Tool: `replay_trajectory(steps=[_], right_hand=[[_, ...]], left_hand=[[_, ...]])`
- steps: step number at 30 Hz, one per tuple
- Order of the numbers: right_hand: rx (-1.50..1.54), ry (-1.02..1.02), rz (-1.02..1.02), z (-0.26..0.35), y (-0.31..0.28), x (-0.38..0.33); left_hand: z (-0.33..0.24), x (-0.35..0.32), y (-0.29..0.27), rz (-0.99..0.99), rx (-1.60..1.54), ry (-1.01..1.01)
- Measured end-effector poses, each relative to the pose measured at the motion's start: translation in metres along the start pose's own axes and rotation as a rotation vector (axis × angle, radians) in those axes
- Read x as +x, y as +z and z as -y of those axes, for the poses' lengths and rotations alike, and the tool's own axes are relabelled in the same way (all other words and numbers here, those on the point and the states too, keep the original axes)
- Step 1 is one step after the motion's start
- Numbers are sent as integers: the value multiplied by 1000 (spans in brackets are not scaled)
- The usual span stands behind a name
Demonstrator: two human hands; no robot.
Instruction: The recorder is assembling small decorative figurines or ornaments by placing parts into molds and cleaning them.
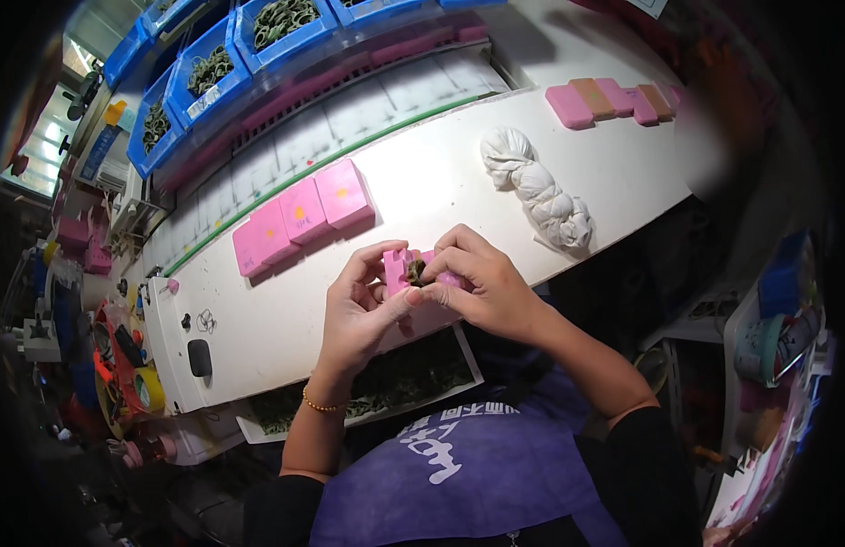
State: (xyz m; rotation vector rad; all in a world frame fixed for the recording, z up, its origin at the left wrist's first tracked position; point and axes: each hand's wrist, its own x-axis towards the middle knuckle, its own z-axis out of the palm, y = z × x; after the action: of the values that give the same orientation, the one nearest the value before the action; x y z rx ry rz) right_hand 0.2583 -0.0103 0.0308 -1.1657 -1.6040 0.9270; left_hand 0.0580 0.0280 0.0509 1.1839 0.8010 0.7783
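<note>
Both my hands meet over the near edge of a white workbench [459, 173]. Between them is a small pink block [399, 268] with a dark green-brown lump [416, 271] set in its top. My left hand [358, 305] grips the block from the left, thumb pressed to its side. My right hand [482, 283] curls over the block from the right, fingertips on the lump. A gold bracelet [317, 404] circles my left wrist.
Three pink blocks [304, 214] lie in a row left of centre, and more pink and tan blocks [609, 98] at the far right. A twisted white cloth [541, 187] lies between. Blue bins [258, 41] of greenish pieces line the back. A tray [404, 378] of dark green pieces sits under my hands.
</note>
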Motion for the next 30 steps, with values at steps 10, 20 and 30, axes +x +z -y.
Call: replay_trajectory(steps=[10,20,30], right_hand=[[-363,-285,-53,-12,8,4],[-457,-432,-189,-29,16,-1],[-258,-232,-302,-31,15,-6]], left_hand=[[-1,0,8,-20,32,39],[2,1,6,-19,-30,15],[8,-3,-9,-79,-70,-13]])
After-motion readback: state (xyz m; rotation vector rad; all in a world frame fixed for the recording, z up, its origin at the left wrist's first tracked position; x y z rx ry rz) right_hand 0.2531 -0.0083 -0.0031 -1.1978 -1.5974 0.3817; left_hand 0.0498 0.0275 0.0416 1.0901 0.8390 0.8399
